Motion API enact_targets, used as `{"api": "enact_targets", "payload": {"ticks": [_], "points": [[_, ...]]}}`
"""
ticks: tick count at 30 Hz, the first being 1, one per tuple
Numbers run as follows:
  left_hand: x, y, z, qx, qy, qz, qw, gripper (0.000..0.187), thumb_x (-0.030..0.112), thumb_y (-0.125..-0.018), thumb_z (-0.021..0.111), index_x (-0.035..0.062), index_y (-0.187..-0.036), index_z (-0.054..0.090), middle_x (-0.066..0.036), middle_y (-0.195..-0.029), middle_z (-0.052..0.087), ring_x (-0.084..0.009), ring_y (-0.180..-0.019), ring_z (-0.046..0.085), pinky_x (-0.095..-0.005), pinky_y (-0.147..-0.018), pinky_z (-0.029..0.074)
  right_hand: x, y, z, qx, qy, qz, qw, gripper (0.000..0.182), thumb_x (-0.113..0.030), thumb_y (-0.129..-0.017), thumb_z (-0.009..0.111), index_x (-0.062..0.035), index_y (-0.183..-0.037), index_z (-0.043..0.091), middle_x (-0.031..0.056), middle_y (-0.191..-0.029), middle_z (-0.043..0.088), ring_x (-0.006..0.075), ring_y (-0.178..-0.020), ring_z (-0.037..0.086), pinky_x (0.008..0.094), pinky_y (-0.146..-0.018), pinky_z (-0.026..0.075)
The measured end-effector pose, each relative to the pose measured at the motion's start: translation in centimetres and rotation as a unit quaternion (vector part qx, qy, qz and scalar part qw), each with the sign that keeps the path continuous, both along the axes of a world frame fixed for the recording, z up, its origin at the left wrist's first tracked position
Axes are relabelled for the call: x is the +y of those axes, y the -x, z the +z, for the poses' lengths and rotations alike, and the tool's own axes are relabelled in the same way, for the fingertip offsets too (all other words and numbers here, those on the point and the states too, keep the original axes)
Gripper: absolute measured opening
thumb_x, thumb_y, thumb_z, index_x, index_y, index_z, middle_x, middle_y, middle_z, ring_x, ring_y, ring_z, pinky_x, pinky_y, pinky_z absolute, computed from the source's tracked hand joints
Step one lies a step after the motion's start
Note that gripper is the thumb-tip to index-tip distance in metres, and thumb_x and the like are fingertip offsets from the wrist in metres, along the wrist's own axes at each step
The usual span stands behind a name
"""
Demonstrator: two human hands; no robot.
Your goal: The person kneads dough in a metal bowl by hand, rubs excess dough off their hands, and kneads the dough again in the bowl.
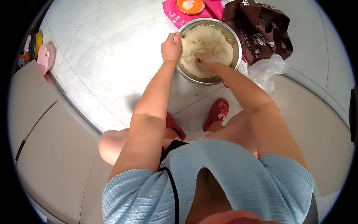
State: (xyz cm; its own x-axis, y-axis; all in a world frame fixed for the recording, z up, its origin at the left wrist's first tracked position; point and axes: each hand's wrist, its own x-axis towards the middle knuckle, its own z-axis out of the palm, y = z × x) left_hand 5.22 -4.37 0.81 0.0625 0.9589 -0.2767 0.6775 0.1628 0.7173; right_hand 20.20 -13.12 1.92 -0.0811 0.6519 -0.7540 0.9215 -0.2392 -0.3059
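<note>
A round metal bowl [237, 41] holds a large mass of pale dough [207, 37] with a lumpy, folded surface. My left hand [172, 47] grips the bowl's left rim, its fingers closed over the edge. Pressed into the lower middle of the dough is my right hand [207, 62], with its fingers curled in as a fist. Dough hides part of those fingers.
Behind the bowl lies a pink bag [175, 14] with an orange bowl [191, 6] on it. A brown bag [261, 31] and a clear plastic bag [266, 72] are to the right. My red slippers [216, 114] are on the tiled floor.
</note>
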Motion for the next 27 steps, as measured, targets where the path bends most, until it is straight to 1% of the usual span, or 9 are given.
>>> {"api": "enact_targets", "payload": {"ticks": [1, 4, 6, 7, 10, 15, 21, 23, 27], "points": [[0.0, 0.0, -0.1, 0.008, -0.014, -0.008, 1.0, 0.035, 0.037, -0.094, 0.053, 0.0053, -0.095, 0.067, -0.021, -0.078, 0.066, -0.0391, -0.073, 0.064, -0.0434, -0.067, 0.05, -0.1, 0.0, 1.7, 0.057, 0.0, -0.001, 0.998, 0.024, -0.019, -0.082, 0.057, -0.012, -0.103, 0.064, 0.0127, -0.113, 0.063, 0.0277, -0.109, 0.059, 0.0391, -0.094, 0.046], [-0.6, 0.1, -0.3, 0.007, -0.012, -0.011, 1.0, 0.036, 0.038, -0.094, 0.052, 0.0059, -0.095, 0.067, -0.021, -0.079, 0.066, -0.0393, -0.074, 0.064, -0.0435, -0.068, 0.05, 1.8, -0.9, 4.8, 0.025, -0.034, -0.017, 0.999, 0.037, -0.02, -0.079, 0.063, -0.0121, -0.115, 0.06, 0.0123, -0.122, 0.059, 0.0265, -0.118, 0.054, 0.038, -0.102, 0.04], [-0.5, 0.1, -0.3, -0.012, -0.011, -0.011, 1.0, 0.035, 0.037, -0.094, 0.052, 0.006, -0.094, 0.067, -0.021, -0.079, 0.066, -0.0392, -0.075, 0.064, -0.0435, -0.069, 0.051, 3.4, -0.8, 3.7, 0.033, -0.292, 0.127, 0.947, 0.059, -0.023, -0.076, 0.068, -0.0051, -0.13, 0.05, 0.0167, -0.134, 0.048, 0.0304, -0.131, 0.04, 0.0399, -0.111, 0.029], [-0.5, 0.1, -0.3, -0.008, -0.011, -0.011, 1.0, 0.035, 0.037, -0.094, 0.052, 0.006, -0.094, 0.067, -0.021, -0.079, 0.066, -0.0392, -0.075, 0.064, -0.0435, -0.069, 0.051, 3.4, 0.5, 2.7, 0.037, -0.293, 0.126, 0.947, 0.059, -0.023, -0.076, 0.068, -0.0051, -0.13, 0.05, 0.0167, -0.134, 0.048, 0.0304, -0.131, 0.04, 0.0399, -0.111, 0.029], [-0.2, -0.1, -0.6, -0.013, -0.038, -0.009, 0.999, 0.034, 0.036, -0.095, 0.052, 0.0054, -0.092, 0.066, -0.02, -0.078, 0.066, -0.039, -0.074, 0.064, -0.0435, -0.068, 0.05, 3.6, 5.2, 0.2, -0.132, -0.228, 0.262, 0.928, 0.062, -0.017, -0.084, 0.057, 0.0077, -0.137, 0.039, 0.0266, -0.136, 0.041, 0.043, -0.135, 0.027, 0.0499, -0.114, 0.014], [-0.8, -0.2, -1.3, -0.005, -0.063, -0.006, 0.998, 0.034, 0.035, -0.095, 0.052, 0.005, -0.091, 0.066, -0.019, -0.075, 0.066, -0.0381, -0.07, 0.063, -0.0429, -0.066, 0.05, 2.0, 7.4, -3.6, -0.204, -0.32, 0.15, 0.913, 0.045, -0.02, -0.09, 0.044, 0.0042, -0.127, 0.053, 0.023, -0.13, 0.047, 0.0398, -0.131, 0.033, 0.0475, -0.111, 0.019], [-0.4, 0.0, -1.3, 0.0, -0.066, -0.012, 0.998, 0.034, 0.038, -0.094, 0.052, 0.0074, -0.092, 0.066, -0.02, -0.076, 0.066, -0.0398, -0.072, 0.063, -0.0456, -0.067, 0.051, 4.0, 4.7, -1.5, -0.081, -0.25, 0.101, 0.96, 0.026, -0.014, -0.085, 0.05, -0.0076, -0.106, 0.063, 0.0093, -0.111, 0.058, 0.028, -0.116, 0.048, 0.0421, -0.1, 0.033], [-0.3, 0.0, -1.5, -0.005, -0.074, -0.016, 0.997, 0.033, 0.04, -0.093, 0.052, 0.0101, -0.092, 0.066, -0.02, -0.075, 0.066, -0.0415, -0.072, 0.063, -0.048, -0.067, 0.051, 4.5, 3.3, 1.1, -0.036, -0.134, 0.214, 0.967, 0.025, -0.01, -0.082, 0.053, -0.0096, -0.106, 0.063, 0.0062, -0.108, 0.059, 0.0217, -0.112, 0.052, 0.0409, -0.096, 0.037], [-0.3, 0.5, -1.7, 0.029, -0.034, -0.012, 0.999, 0.038, 0.046, -0.094, 0.049, 0.0123, -0.095, 0.066, -0.018, -0.079, 0.067, -0.0414, -0.076, 0.064, -0.0486, -0.07, 0.051, -1.4, -1.2, 3.0, 0.084, -0.242, 0.138, 0.957, 0.027, -0.009, -0.082, 0.055, -0.0091, -0.108, 0.061, 0.0059, -0.109, 0.059, 0.0202, -0.111, 0.053, 0.0416, -0.096, 0.039]]}}
